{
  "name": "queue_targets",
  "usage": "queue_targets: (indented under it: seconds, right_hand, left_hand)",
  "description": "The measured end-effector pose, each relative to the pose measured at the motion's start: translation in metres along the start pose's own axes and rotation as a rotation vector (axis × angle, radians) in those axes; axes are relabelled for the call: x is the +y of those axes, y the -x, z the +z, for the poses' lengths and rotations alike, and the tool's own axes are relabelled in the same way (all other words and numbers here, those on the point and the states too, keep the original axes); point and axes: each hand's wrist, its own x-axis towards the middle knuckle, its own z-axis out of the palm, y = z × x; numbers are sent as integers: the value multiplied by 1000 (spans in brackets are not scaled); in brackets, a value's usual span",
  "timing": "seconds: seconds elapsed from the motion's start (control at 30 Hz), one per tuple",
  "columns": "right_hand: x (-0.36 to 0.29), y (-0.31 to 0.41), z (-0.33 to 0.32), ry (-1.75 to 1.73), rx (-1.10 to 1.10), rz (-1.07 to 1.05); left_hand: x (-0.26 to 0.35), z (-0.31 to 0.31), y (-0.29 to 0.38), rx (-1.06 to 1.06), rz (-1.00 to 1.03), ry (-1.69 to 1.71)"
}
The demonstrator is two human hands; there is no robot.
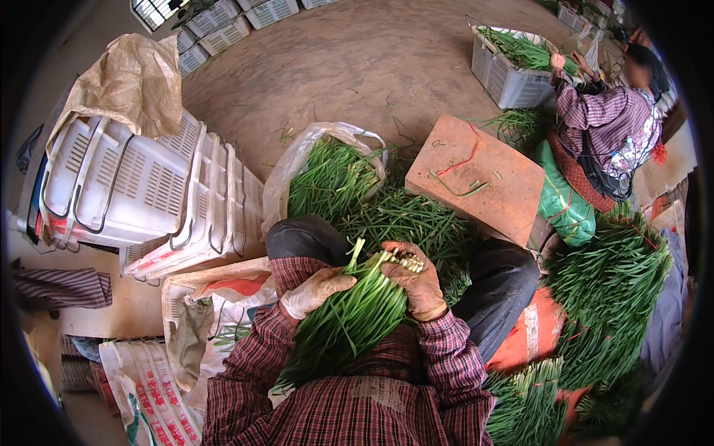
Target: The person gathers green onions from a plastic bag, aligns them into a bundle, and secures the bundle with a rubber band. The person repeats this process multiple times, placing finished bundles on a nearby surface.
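Note:
A thick bunch of garlic chives [351,323] lies across my lap, its pale cut ends pointing up and away from me. Gloved, my right hand [411,276] grips the bunch just below those white ends. My left hand [319,290], also in a thin glove, pinches a few separate stalks [355,255] at the bunch's left side. Beyond my hands a loose heap of chives [407,220] lies between my knees. Behind it stands an open clear plastic bag [273,189] filled with more chives.
White plastic crates [139,178] are stacked at left, a woven sack [125,83] over them. A reddish board-like block [474,178] stands ahead. Tied chive bundles [608,290] lie at right. Another person [605,122] handles chives at a crate [507,83].

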Motion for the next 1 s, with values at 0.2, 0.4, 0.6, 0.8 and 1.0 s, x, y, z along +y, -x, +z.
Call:
queue_targets:
  seconds: [0.2, 0.4, 0.6, 0.8, 1.0]
  right_hand:
    - [-1, -3, 2, -57, -13, 24]
    - [1, -3, 1, -49, 23, 21]
    - [5, -2, -3, -77, 26, 17]
    - [7, -1, -5, -68, 37, 13]
    - [9, -1, -10, -147, 34, 9]
  left_hand:
    - [2, 29, -2, 200, 314, -372]
    - [11, 30, -3, 289, 293, -454]
    - [7, 27, -9, 318, 357, -527]
    - [-4, 32, -13, 370, 445, -493]
    - [2, 18, -6, 223, 415, -181]
